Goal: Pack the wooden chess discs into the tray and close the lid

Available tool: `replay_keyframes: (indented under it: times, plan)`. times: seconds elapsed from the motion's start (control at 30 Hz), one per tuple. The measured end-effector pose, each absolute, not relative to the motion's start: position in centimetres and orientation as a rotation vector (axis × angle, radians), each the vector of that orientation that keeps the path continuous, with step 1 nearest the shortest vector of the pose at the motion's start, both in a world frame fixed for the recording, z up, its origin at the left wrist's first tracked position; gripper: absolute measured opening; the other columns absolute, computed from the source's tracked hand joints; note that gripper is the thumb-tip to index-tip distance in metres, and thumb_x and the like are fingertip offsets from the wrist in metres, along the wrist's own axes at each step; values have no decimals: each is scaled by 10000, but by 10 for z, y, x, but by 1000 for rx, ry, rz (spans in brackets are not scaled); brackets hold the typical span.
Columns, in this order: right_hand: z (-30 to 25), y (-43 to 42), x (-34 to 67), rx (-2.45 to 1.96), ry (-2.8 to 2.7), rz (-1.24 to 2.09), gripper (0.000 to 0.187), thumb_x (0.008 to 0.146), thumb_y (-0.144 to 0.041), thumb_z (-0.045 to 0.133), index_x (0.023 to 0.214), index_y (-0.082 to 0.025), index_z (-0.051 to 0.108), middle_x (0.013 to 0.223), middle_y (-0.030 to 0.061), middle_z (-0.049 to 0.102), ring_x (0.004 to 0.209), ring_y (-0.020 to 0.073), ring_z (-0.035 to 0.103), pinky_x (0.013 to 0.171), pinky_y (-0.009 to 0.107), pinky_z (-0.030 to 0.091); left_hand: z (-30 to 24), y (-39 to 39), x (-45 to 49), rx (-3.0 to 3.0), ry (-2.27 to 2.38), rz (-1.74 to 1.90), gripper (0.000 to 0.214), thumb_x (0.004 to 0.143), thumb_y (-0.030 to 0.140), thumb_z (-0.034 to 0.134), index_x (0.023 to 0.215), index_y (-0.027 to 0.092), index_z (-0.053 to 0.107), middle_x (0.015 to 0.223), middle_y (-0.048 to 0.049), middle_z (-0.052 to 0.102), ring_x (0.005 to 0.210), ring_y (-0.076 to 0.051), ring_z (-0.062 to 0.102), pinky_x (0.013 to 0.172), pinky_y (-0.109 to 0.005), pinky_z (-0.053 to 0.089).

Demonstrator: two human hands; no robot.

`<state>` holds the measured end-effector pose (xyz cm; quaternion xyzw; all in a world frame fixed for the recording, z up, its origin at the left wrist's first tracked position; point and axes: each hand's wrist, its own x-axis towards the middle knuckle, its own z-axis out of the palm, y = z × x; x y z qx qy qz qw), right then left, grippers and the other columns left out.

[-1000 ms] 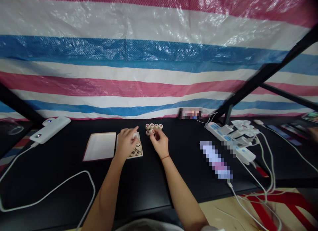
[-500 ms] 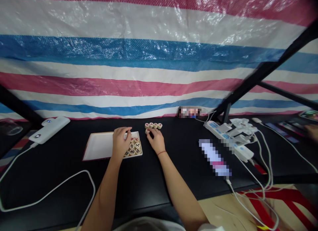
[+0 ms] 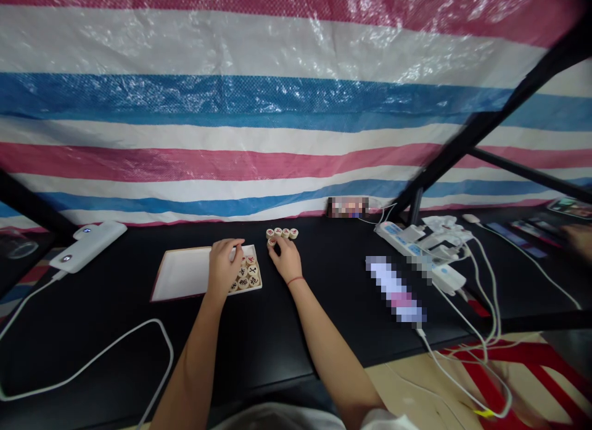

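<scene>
My left hand (image 3: 223, 267) rests with curled fingers over the right end of a shallow white tray (image 3: 180, 274), touching the round wooden xiangqi pieces (image 3: 243, 274) gathered there. Whether it holds one is hidden. My right hand (image 3: 284, 258) lies just to the right, its fingertips pinching a wooden piece (image 3: 272, 241) at the left end of a short row. That row of several red-marked pieces (image 3: 282, 233) stands on the black tabletop just beyond the fingers.
A white power bank (image 3: 87, 247) with a white cable lies left of the tray. To the right are a blurred object (image 3: 395, 289) and a power strip (image 3: 416, 251) with tangled cords. Another person's hand (image 3: 578, 240) shows at the far right edge. A striped tarp (image 3: 277, 115) hangs behind.
My left hand has come down and left onto the tray, and the gap beside the pieces no longer shows. My right hand has shifted left towards the row's left end.
</scene>
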<state>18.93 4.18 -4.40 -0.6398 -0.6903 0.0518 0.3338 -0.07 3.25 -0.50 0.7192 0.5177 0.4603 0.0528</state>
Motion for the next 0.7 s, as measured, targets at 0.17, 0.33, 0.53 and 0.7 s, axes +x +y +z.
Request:
replay_keyframes:
  times: [0.17, 0.33, 0.53, 0.7]
  plan:
    - [-42, 42, 189, -1614, -1772, 120, 231, 856, -211, 551, 1068, -201, 644, 982, 76, 648, 870, 214, 587, 822, 315, 464, -3, 33, -9, 2210, 1587, 1350, 244, 885, 246, 462, 946, 209, 696, 952, -57, 719, 912, -214, 623, 879, -360, 453]
    - [-32, 33, 181, -1437, -1670, 110, 243, 909, -264, 490, 1070, -196, 658, 954, 85, 648, 896, 208, 597, 864, 322, 463, -4, 35, -34, 2213, 1801, 1103, 277, 872, 303, 469, 973, 222, 713, 993, -66, 715, 956, -243, 608, 909, -386, 435]
    - [-23, 22, 164, -1286, -1919, 463, 274, 972, -327, 432, 1025, -220, 679, 885, 29, 712, 817, 156, 652, 813, 257, 445, -4, 30, -38, 2149, 2047, 618, 300, 868, 359, 478, 954, 236, 737, 1034, -82, 696, 1028, -303, 546, 863, -433, 430]
    - [-27, 21, 159, -1374, -2017, 454, 290, 977, -360, 446, 923, -216, 692, 835, 18, 714, 824, 151, 659, 775, 239, 398, -10, 28, -31, 2165, 1990, 521, 299, 878, 392, 483, 861, 250, 745, 1015, -97, 694, 1016, -318, 504, 868, -504, 396]
